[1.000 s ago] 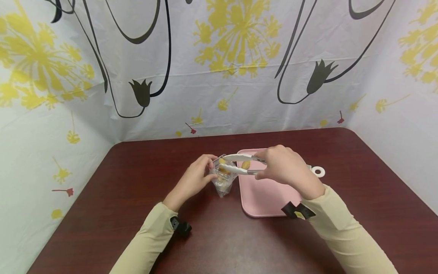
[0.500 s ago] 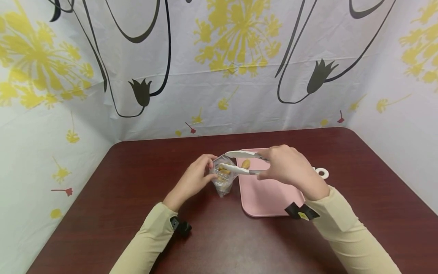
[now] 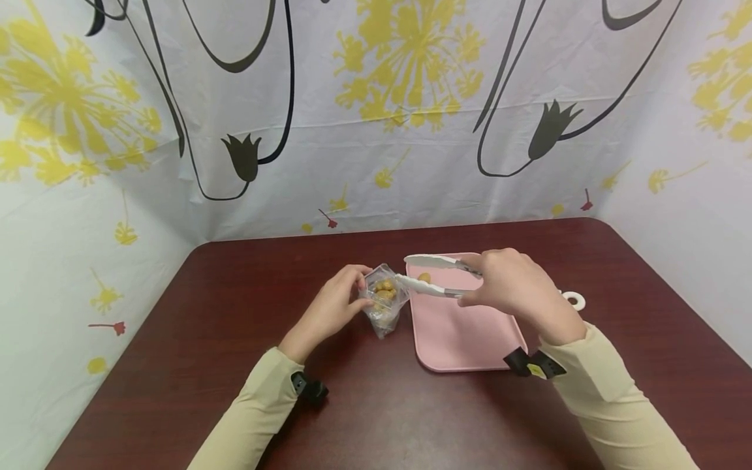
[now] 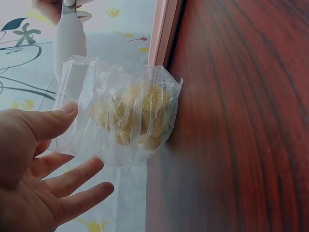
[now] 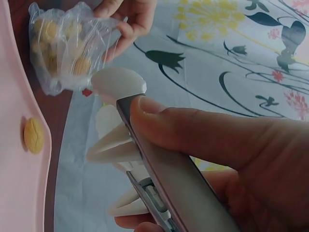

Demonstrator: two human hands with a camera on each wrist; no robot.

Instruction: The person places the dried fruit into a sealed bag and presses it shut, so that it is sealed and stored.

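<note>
My left hand (image 3: 330, 301) pinches the mouth of a clear plastic bag (image 3: 383, 320) between thumb and fingers. Several small yellow-brown, rounded pieces (image 4: 149, 104) lie in the lower part of the bag, seen through crinkled plastic in the left wrist view. Kitchen tongs (image 3: 431, 286) with white tips are in my right hand (image 3: 514, 290), which grips them by their metal arms. Their tips are spread apart with nothing between them, over the left part of a pink tray (image 3: 470, 343). One oval yellow-brown piece (image 5: 34, 136) sits on the tray near its edge.
The tray rests on a dark red-brown table (image 3: 352, 418), just right of the bag. A white ring (image 3: 574, 301) at the tongs' far end sticks out beyond my right hand. A white patterned sheet (image 3: 352, 150) hangs around the table's back and sides.
My right hand and the tongs have moved right, off the bag's mouth and over the tray. A yellow piece at the tongs' tips is no longer there. My left hand stays put.
</note>
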